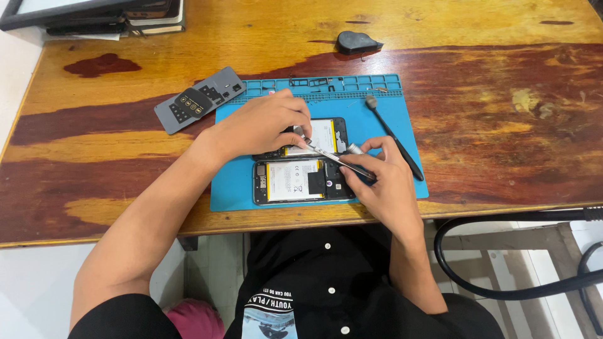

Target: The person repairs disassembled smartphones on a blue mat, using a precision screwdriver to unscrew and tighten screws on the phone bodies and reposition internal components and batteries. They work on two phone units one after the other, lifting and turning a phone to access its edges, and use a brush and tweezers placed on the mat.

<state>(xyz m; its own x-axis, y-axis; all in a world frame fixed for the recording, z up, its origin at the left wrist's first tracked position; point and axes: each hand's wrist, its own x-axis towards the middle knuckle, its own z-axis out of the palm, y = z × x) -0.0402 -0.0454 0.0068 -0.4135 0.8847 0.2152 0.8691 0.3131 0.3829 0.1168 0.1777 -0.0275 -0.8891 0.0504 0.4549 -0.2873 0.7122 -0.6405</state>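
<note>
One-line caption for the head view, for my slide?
Left hand steadies an opened phone while right hand holds tweezers over it on a blue mat.

The mat point(389, 125) was bright blue, the table point(490, 94) streaked honey and dark red-brown. Both opened phones point(301, 181) showed black frames, white batteries edged yellow. A grey panel point(198, 100) lay nearby.

upper phone point(326, 135) half hidden under left hand point(260, 125); framed board point(81, 12) cut off at top edge

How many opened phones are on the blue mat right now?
2: one opened phone nearer the person, the other just behind it, partly covered by the left hand. None seems hidden.
</note>
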